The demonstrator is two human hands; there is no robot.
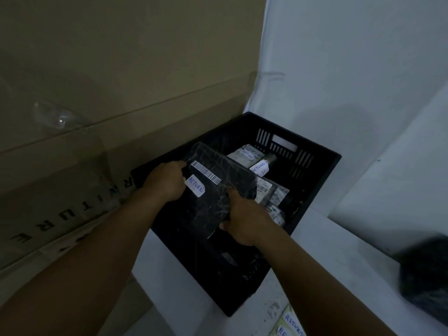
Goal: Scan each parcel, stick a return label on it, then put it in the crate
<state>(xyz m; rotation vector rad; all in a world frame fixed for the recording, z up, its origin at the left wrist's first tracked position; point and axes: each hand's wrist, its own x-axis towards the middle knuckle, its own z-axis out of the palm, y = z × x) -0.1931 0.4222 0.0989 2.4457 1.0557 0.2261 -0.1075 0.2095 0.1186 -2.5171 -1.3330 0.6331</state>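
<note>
A flat black plastic-wrapped parcel [215,187] hangs tilted over the open black crate [322,166]. It carries a white barcode strip [206,175] and a white label reading RETURN [195,186]. My left hand [167,180] grips its left edge, thumb on top near the label. My right hand [244,221] grips its lower right corner. Inside the crate lie several pale parcels [269,190], two of them with RETURN labels [259,169].
A big brown cardboard box [97,93] stands along the left, touching the crate. The crate sits on a white surface [339,251] in a corner of white walls. A sheet of RETURN labels [292,324] lies at the bottom edge. A dark bag [426,275] sits at right.
</note>
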